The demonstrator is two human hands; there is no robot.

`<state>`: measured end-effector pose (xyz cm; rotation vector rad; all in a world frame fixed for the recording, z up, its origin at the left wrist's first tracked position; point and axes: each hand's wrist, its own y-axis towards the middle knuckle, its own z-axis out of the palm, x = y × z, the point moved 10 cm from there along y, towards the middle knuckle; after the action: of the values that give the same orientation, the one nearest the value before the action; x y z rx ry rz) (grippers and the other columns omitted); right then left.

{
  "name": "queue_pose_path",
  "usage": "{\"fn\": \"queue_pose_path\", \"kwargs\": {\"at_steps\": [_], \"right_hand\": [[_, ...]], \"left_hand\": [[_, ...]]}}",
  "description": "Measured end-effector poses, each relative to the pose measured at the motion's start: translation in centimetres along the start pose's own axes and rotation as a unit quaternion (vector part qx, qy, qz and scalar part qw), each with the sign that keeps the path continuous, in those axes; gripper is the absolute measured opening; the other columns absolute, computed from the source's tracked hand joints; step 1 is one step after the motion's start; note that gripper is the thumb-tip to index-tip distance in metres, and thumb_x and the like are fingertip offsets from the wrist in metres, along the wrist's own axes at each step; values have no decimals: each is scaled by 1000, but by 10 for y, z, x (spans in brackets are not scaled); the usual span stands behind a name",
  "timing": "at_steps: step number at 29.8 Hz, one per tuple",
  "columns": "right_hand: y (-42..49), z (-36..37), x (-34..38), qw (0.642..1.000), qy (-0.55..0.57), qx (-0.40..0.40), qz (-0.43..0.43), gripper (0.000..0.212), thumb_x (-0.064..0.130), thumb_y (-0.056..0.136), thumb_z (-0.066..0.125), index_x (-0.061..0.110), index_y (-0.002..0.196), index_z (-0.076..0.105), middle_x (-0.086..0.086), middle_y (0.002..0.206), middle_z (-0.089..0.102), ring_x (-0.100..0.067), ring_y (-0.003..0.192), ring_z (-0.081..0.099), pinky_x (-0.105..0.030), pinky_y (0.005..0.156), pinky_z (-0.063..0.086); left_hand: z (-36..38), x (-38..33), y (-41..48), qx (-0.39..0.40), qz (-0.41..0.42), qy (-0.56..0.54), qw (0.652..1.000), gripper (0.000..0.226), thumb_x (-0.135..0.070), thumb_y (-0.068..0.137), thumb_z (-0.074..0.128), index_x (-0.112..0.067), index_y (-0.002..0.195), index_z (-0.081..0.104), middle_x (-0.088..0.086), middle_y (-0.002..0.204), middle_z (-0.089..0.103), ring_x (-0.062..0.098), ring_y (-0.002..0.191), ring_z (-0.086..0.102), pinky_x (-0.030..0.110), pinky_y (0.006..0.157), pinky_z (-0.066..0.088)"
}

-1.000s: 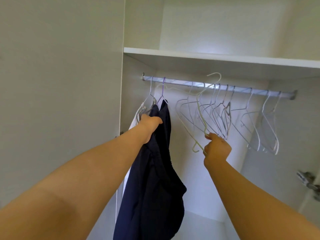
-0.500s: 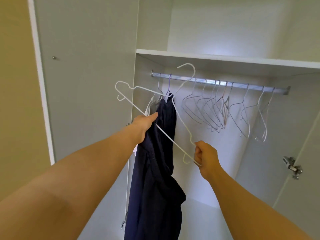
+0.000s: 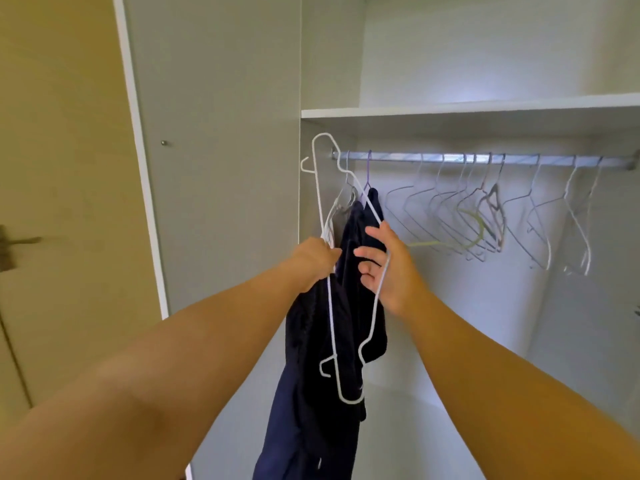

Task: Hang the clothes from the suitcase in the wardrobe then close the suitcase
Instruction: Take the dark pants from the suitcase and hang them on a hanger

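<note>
Left hand (image 3: pixel 317 261) is fisting the top of the navy garment (image 3: pixel 311 410), fingers curling tight round bunched cloth. We're reading that as keeping the weight up near rail height so the hanger can go in.

Right hand (image 3: pixel 389 271) is hooking the white hanger (image 3: pixel 334 341) loosely, wire lying across the palm by the thumb, fingers half curled, not clamping. It's looking like a re-orienting hold. The hanger is standing on end against the cloth, its long bar passing by the left fist. We can't tell if that fist is catching the wire too.

Hanger is thin coated wire, smooth, with small notches near both ends. Garment is soft, limp and matte, draping in folds, so we're expecting its opening to need spreading.

Behind, a dark piece (image 3: pixel 375 209) is hanging on a purple hanger (image 3: pixel 367 169) at the left end of the metal rail (image 3: pixel 485 159) in the wardrobe (image 3: pixel 329 64). Spare hangers (image 3: pixel 467 216) are crowding the rest. Suitcase isn't showing.
</note>
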<state>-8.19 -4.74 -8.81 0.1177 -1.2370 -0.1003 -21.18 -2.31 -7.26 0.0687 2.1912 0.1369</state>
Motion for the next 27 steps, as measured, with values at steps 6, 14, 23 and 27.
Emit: {"fn": "queue_pose_path", "kwargs": {"at_steps": [6,14,23,27], "right_hand": [[6,-21,9,998,-8,-53,-39,34,36,100,38,16,89,62,6,44,30,-4,32,20,-17,33,17],[-13,-55,-33,999,-12,-26,47,39,30,91,57,12,60,43,5,35,28,-8,28,23,-17,33,18],[-34,-70,-31,979,-197,-32,52,45,30,89,61,13,53,40,5,34,23,-9,29,17,-18,36,14],[-36,-55,-12,965,-259,-46,17,45,34,89,60,13,53,43,6,34,24,-11,34,19,-18,37,18]], "left_hand": [[-14,14,-12,43,-67,-20,997,43,-9,76,75,3,115,59,16,111,58,32,105,55,38,90,46],[-77,55,-17,-123,-125,-34,984,6,-4,89,46,0,90,50,14,82,49,24,71,49,31,60,43],[-96,56,-31,-201,-152,-98,963,28,-17,99,34,5,115,35,14,119,41,26,99,42,35,82,36],[-81,21,-38,-172,-52,76,981,30,-19,95,36,-3,120,38,21,125,42,39,106,50,39,84,42]]}}
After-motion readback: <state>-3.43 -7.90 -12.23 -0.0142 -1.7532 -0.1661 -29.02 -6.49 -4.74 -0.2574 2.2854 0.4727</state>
